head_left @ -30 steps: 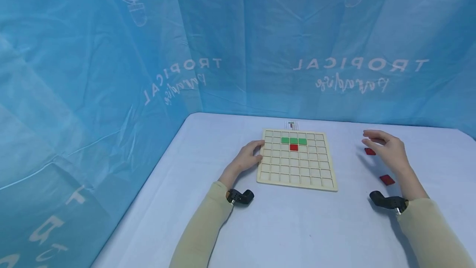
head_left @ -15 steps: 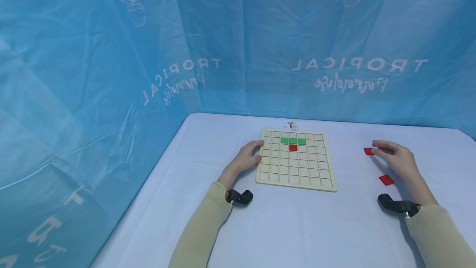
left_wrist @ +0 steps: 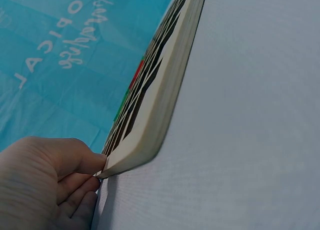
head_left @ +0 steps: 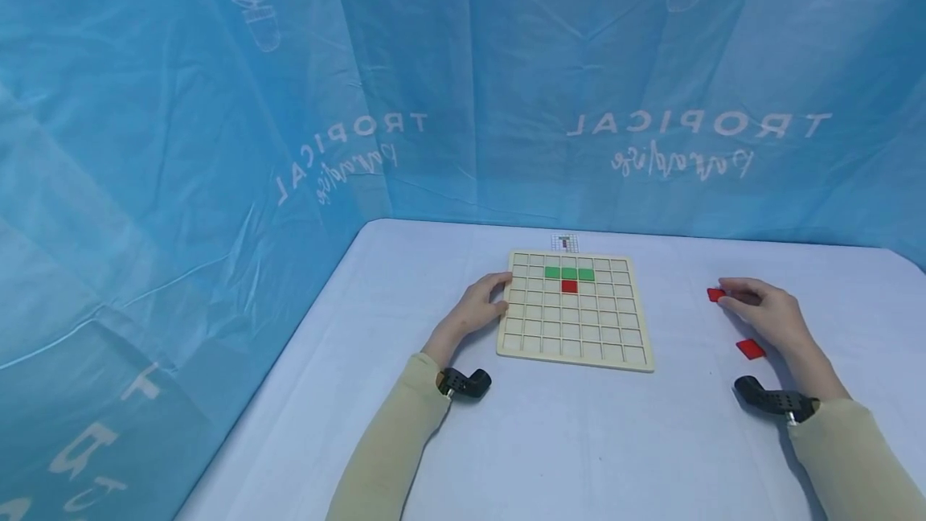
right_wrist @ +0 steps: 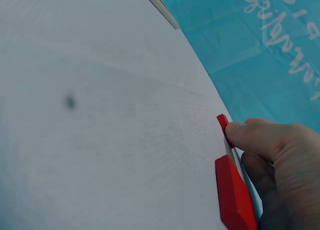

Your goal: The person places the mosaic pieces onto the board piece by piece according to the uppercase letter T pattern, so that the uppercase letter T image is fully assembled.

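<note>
A pale wooden grid board (head_left: 576,328) lies on the white table. Three green tiles (head_left: 569,273) sit in a row near its far side, with one red tile (head_left: 569,287) under the middle one. My left hand (head_left: 476,305) grips the board's left edge, its thumb against the rim in the left wrist view. At the right, my right hand (head_left: 772,316) pinches a loose red tile (head_left: 714,295) at its near-right edge; the tile is still on or close to the cloth. A second loose red tile (head_left: 751,349) lies nearer, below that hand.
A small printed grid card (head_left: 565,243) with a coloured pattern lies just behind the board. Blue fabric (head_left: 506,175) with lettering hangs along the back and left of the white tabletop (head_left: 550,441). Each wrist wears a black camera mount.
My right hand first drew back to the right and lowered, then shifted slightly left onto the farther loose red tile. My left hand and the board have stayed in place.
</note>
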`<state>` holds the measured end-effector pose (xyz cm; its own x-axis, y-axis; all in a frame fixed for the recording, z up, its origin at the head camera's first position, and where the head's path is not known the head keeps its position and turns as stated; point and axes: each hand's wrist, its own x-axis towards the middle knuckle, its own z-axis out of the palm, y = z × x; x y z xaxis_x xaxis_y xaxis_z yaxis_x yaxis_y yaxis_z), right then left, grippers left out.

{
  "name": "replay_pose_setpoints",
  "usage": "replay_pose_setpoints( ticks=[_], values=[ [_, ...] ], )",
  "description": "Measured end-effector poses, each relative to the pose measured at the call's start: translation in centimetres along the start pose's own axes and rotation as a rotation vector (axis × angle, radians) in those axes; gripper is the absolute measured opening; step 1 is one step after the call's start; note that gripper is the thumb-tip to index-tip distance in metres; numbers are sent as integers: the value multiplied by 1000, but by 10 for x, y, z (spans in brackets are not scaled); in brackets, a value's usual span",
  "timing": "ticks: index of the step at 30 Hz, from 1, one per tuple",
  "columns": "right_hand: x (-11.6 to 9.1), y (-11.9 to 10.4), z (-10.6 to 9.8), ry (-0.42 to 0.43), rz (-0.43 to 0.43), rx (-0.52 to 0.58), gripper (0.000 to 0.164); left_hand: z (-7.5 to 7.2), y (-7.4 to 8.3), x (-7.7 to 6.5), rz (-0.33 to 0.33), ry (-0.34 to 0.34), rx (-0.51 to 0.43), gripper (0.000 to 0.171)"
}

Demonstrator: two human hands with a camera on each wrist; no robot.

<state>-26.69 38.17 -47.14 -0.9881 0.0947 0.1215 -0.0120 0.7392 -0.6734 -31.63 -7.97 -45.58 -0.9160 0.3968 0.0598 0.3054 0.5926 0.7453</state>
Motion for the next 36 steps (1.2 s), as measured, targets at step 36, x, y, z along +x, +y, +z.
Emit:
replay_pose_setpoints(
  ticks=[36],
  values=[
    [8,-89,-11,65,-29,101,63,-1,0,0,-9,-1,12,55]
  ],
)
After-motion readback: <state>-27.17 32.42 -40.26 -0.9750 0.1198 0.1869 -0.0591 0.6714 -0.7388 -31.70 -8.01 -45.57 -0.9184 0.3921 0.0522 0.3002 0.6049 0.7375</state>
